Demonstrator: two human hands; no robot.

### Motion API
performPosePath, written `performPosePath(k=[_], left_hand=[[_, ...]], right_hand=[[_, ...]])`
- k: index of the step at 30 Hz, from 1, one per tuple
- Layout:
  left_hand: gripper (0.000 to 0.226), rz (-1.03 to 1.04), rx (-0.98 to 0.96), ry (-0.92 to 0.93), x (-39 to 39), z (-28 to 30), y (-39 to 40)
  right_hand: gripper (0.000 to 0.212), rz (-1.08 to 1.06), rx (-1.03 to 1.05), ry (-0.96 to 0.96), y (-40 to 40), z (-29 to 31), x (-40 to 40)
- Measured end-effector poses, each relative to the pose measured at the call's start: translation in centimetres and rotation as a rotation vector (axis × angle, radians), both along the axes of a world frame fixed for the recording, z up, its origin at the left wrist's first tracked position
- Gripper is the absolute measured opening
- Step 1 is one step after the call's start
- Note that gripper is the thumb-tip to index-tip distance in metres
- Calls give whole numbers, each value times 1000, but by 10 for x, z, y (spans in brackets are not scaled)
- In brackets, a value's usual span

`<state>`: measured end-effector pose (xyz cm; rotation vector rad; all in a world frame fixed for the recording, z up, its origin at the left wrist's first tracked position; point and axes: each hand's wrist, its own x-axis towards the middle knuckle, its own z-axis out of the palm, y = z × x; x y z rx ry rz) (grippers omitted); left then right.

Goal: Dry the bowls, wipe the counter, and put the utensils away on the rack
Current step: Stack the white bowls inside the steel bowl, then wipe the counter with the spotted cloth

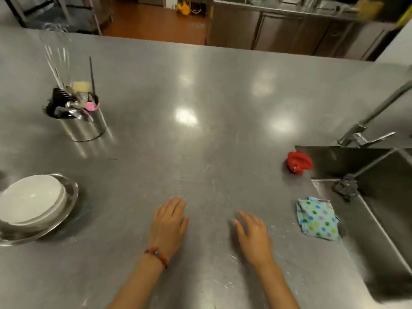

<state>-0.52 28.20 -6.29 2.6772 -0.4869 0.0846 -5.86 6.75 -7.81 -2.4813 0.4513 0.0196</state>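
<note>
- Left hand [169,221] and right hand [253,233]: fingers relaxed, holding nothing, over the counter [200,130].
- Bowls [33,200] stacked at left; dotted cloth [317,219] beside the sink [379,197], untouched.
- Utensils [71,103] in their canister; no rack visible. Judged: nothing started.

No text, label, brand or number can be read anywhere in view

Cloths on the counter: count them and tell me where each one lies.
2. A red cloth lies bunched at the sink's far left corner. A dotted blue cloth lies folded beside the sink's left rim, right of the right hand. The sink basin could hide more.
</note>
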Motion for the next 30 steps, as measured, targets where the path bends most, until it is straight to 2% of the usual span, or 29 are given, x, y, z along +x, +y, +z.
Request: performPosePath(k=[6, 13, 17, 21, 25, 28, 30], left_hand=[[48, -111, 52, 20, -22, -3, -124], [52, -47, 55, 49, -43, -14, -224], [72, -21, 46, 91, -52, -15, -244], [75, 14, 53, 112, -53, -15, -251], [77, 37, 74, 163, -52, -7, -251], [76, 52, 77, 161, -54, -5, -245], [76, 59, 62, 155, -57, -5, -238]], right_hand=[[36, -188, -61, -14, -129, -4, -44], [35, -350, -51, -70, -229, -4, -42], [41, -417, 96, -9, -248, -7, -28], [44, -503, 301, 0, -250, -10, -14], [40, -539, 364, 33, -253, -9, -8], [30, -525, 417, -37, -248, -4, -7], [32, -518, 424, -76, -242, -1, -8]])
